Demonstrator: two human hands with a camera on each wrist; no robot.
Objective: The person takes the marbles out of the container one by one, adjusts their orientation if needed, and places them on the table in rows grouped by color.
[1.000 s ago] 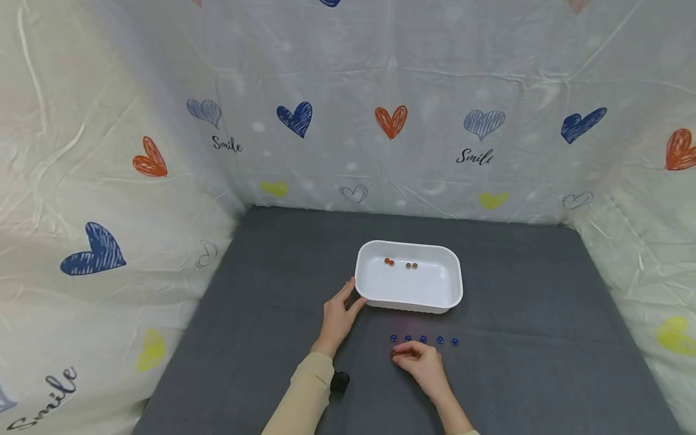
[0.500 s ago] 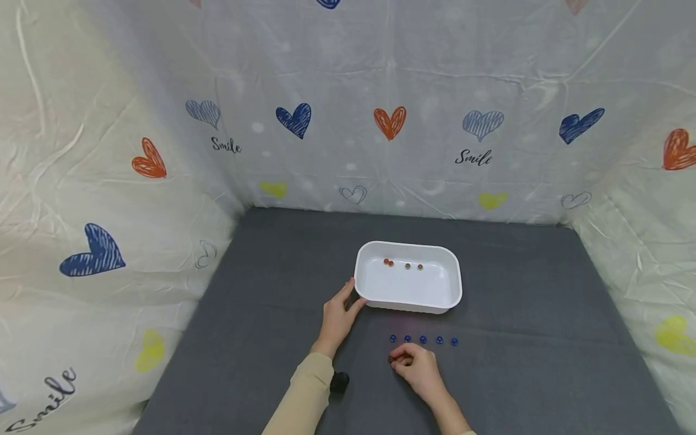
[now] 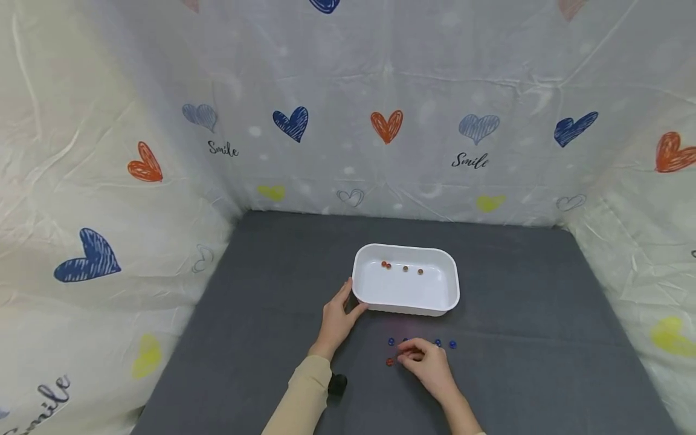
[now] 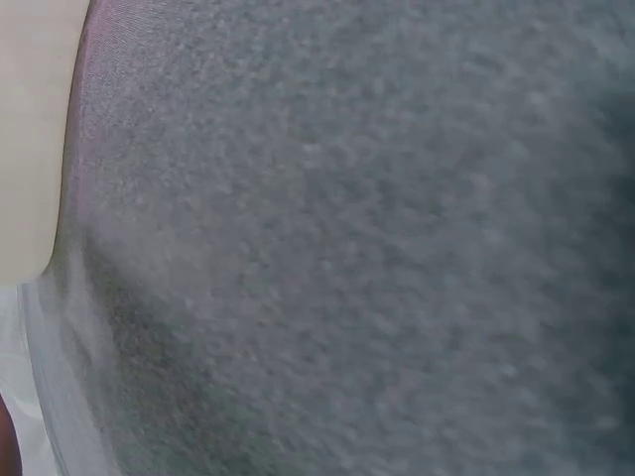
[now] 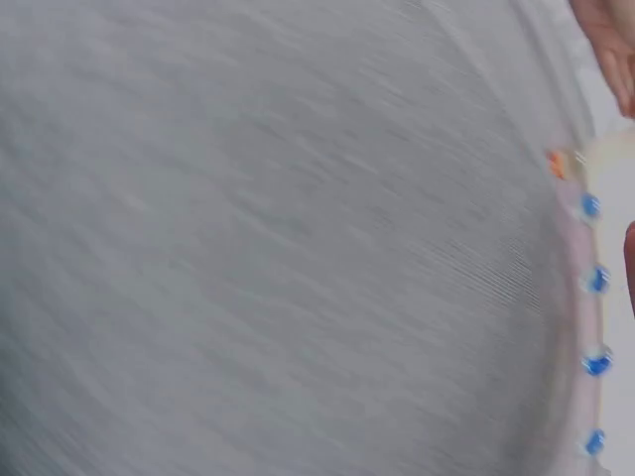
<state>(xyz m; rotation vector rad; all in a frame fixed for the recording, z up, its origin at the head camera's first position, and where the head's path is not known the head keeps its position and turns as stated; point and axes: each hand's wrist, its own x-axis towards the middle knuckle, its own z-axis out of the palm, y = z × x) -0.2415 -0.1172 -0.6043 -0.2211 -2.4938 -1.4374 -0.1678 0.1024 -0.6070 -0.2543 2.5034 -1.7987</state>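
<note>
My left hand [image 3: 334,322] rests on the near-left corner of a white tray [image 3: 405,292], its fingers straight along the side and the thumb at the front wall. Inside the tray, toward the back, lie several reddish-orange and brownish marbles [image 3: 405,269]. In front of it a row of blue marbles [image 3: 453,344] lies on the dark cloth, partly hidden behind my right hand [image 3: 428,364]. An orange marble [image 3: 389,362] sits just left of the right fingertips, apart from them. Those fingers are loosely bent, and nothing shows between them. In the right wrist view, blue marbles [image 5: 596,360] line the right edge.
A small black object [image 3: 338,385] lies beside the left sleeve. Dark grey cloth [image 3: 544,314] covers the table around the tray. White sheets [image 3: 424,78] printed with hearts hang at the back and on both sides.
My right hand has let go of the orange marble and moved slightly right of it. One marble in the tray has rolled rightward. The left hand stays at the tray's corner.
</note>
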